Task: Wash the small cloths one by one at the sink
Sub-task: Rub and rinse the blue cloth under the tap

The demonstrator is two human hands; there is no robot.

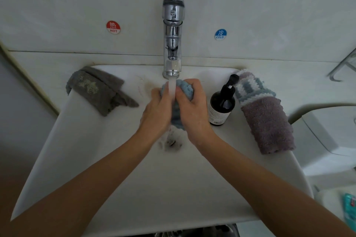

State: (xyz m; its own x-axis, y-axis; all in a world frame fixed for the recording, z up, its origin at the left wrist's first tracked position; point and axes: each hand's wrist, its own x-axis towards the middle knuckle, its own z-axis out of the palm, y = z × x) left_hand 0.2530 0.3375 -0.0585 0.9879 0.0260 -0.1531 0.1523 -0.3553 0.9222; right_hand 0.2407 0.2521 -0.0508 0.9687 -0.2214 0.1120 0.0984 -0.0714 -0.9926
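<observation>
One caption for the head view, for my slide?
Both hands rub a blue cloth under the running tap.

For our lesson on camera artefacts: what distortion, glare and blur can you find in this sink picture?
Head view: the wide lens bows the sink rim and splays the forearms; glare streaks the chrome faucet; dim, flat light; both hands and the blue cloth look soft under the running water.

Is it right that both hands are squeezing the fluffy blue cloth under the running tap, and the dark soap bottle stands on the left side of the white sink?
Not quite. The head view shows the dark soap pump bottle on the right side of the white sink, beside the purple striped cloth. The rest holds: the left hand and right hand squeeze the fluffy blue cloth under the running chrome tap.
</observation>
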